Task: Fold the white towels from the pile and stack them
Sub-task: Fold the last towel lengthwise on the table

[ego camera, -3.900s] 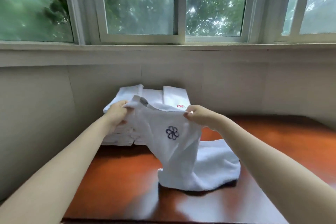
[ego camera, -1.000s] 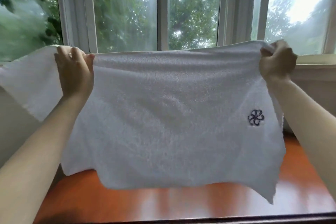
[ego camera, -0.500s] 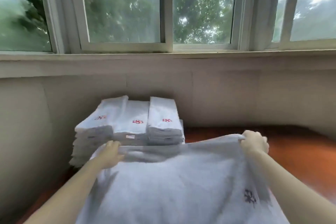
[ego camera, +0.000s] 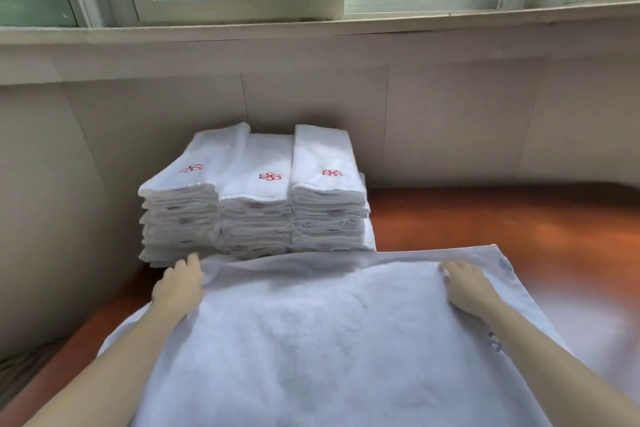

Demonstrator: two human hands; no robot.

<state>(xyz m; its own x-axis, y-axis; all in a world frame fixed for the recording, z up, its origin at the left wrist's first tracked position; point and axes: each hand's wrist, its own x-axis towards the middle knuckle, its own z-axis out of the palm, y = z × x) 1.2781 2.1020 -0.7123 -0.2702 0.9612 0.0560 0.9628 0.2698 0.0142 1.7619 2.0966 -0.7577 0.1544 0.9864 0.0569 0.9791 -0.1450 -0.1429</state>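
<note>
A white towel [ego camera: 318,340] lies spread flat on the reddish wooden table [ego camera: 519,218], reaching from the near edge up to the stacks. My left hand [ego camera: 180,282] rests on its far left part with fingers fairly straight. My right hand [ego camera: 467,284] lies flat on its far right part. A small dark flower emblem [ego camera: 495,345] shows by my right forearm. Behind the towel stand three side-by-side stacks of folded white towels [ego camera: 256,198] with red flower emblems on top.
A beige wall [ego camera: 450,121] and window sill [ego camera: 311,35] close off the back, and a wall [ego camera: 41,218] runs along the left side beside the stacks. Bare table wood shows to the right of the towel and stacks.
The towel, held up stretched a second ago, has come down onto the table. My hands have let go of its top corners and now lie on top of it.
</note>
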